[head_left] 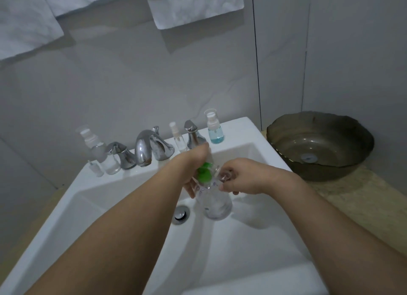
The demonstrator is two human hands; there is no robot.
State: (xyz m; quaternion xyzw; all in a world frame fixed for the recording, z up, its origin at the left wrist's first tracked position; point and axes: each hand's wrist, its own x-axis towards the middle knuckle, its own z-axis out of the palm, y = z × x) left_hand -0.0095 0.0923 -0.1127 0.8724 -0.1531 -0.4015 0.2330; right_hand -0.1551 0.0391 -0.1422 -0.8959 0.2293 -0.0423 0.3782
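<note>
Left grip: left hand (193,164) curled in a fist round the handle of a green soft-headed bottle brush (204,173).
Right grip: right hand (240,179) pinches the neck of a clear, smooth-walled bottle with faint printed marks (217,204), fingers curled close.
Position: bottle held over the white glazed rectangular sink (92,184), at 3 o'clock of the round chrome drain plug (181,213), base pointing down into the basin.
Progress: judged early; the brush head sits at the bottle mouth, not deep inside. Scrubbing the body and rinsing look left to do; no water shows running.
Fittings: polished curved chrome faucet (144,150) at 11 o'clock of the hands.
Nearby: small clear spray bottle of blue liquid (214,129) at 12 o'clock; dark translucent scalloped bowl (319,127) at 2 o'clock on the speckled counter.
</note>
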